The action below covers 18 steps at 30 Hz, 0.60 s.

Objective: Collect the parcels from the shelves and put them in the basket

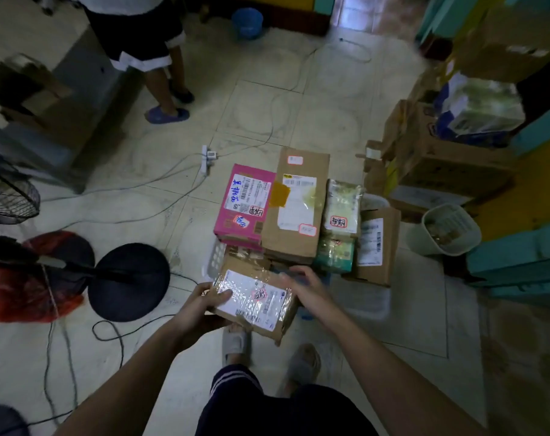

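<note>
Taped parcel (pixel 254 298), stiff, probably light, slick with film; pinched at near-left edge by left hand (pixel 201 305), right hand (pixel 308 291) spread on right side.

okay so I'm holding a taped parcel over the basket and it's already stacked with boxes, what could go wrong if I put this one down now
1. The basket looks heaped: the pink box and long cardboard box cover most of it, so the taped parcel may slide off.
2. Only your left hand clearly grips it; your right hand rests at its edge, so it could tip.
3. Cables trail by your feet, a possible trip.
</note>
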Motion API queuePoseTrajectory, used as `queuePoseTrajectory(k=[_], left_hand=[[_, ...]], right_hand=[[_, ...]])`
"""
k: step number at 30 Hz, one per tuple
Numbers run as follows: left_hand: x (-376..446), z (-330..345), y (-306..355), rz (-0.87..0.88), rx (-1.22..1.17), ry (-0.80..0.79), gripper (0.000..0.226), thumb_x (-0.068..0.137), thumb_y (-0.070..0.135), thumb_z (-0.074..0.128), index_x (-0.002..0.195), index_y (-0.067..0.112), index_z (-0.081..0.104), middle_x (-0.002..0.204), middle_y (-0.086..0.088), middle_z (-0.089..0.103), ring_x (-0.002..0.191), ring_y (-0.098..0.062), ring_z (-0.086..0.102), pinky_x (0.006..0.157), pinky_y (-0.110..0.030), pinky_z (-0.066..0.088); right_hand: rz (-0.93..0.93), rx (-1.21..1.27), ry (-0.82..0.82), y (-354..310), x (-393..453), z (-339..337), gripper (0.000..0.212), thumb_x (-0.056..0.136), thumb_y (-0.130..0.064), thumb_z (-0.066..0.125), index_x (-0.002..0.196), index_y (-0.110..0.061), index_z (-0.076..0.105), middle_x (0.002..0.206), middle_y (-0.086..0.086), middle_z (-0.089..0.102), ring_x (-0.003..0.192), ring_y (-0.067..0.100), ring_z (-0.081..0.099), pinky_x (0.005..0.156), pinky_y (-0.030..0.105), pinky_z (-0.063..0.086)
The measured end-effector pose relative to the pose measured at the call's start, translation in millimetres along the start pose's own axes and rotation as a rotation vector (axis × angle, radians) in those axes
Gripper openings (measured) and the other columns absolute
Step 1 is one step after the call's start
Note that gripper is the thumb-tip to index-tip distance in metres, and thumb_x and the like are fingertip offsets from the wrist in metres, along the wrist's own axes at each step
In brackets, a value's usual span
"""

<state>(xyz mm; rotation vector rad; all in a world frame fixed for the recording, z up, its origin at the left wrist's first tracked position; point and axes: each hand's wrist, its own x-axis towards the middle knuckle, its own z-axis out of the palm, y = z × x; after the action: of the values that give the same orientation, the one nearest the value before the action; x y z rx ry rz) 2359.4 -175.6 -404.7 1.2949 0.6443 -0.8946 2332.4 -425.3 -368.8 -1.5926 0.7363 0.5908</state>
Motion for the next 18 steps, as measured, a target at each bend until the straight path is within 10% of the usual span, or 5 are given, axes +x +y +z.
queuePoseTrajectory(k=[9, 18], left_hand=[[13, -25, 46, 0.089, 0.277, -0.035, 0.053, 0.089, 0.019, 0.073, 0.132, 0.028, 0.044, 0.112, -0.011, 0.072, 0.097, -0.029, 0.071, 0.086, -0.042, 0.056], [20, -36, 55, 0.224, 0.490, -0.009, 0.044, 0.081, -0.001, 0.077, 0.114, 0.011, 0.050, 0.113, -0.014, 0.066, 0.095, -0.027, 0.065, 0.055, -0.022, 0.054]], right_hand=[[0.097, 0.274, 0.007, -3, 14, 27, 0.074, 0.089, -0.013, 0.073, 0.150, -0.019, 0.032, 0.136, 0.010, 0.060, 0.104, 0.019, 0.068, 0.068, 0.027, 0.059], [0.045, 0.387, 0.107, 30, 18, 52, 0.076, 0.083, 0.000, 0.076, 0.147, -0.017, 0.038, 0.145, 0.001, 0.050, 0.125, 0.026, 0.056, 0.086, 0.042, 0.059]])
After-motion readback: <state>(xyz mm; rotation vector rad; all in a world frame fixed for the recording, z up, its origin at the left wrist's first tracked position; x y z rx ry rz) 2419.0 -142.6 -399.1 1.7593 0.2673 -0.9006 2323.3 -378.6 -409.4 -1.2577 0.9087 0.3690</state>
